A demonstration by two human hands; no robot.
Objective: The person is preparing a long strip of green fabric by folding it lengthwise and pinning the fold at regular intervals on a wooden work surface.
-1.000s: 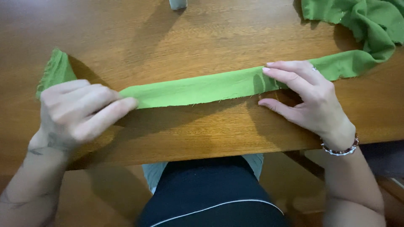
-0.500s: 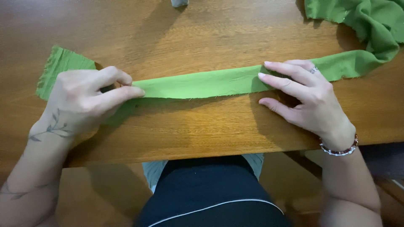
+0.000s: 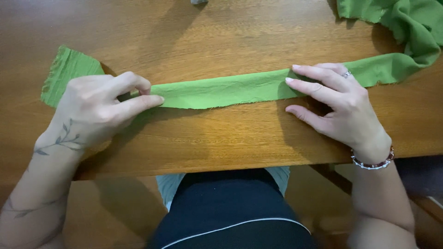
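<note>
A long folded strip of green cloth lies flat across the wooden table, running from the left edge up to a bunched heap at the top right. My left hand rests on the strip's left part, thumb and forefinger pinching the fold, the frayed end sticking out behind it. My right hand lies flat on the strip further right, fingers spread and pressing the cloth down. A ring is on that hand and a beaded bracelet on its wrist.
The rest of the green cloth is piled at the table's far right corner. A small grey object pokes in at the top edge. The table's front edge runs just above my lap.
My left hand has slid rightward along the strip and now pinches it, uncovering more of the frayed left end. My right hand has stayed in place.
</note>
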